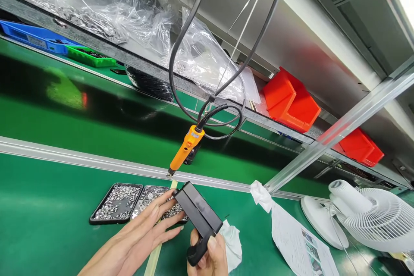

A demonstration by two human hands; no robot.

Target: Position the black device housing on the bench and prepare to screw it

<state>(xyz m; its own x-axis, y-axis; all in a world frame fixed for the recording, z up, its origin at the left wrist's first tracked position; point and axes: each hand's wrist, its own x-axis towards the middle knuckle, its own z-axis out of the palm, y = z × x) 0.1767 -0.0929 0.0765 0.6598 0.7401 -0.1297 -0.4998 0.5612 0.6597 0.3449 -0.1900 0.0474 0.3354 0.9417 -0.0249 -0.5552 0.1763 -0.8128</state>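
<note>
Two hands share the black housing (198,214) above the green desk (48,224): your right hand (207,256) is clamped on its near handle, your left hand (142,235) lies open, fingertips touching its far-left end. Its long axis runs near-right to far-left.

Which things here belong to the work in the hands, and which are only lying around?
In use:
black plastic part, held by right hand, touched by left hand
screw trays
hanging orange electric screwdriver

Lying about:
white fan
red bins
paper sheet
white cloth
plastic bags
</note>
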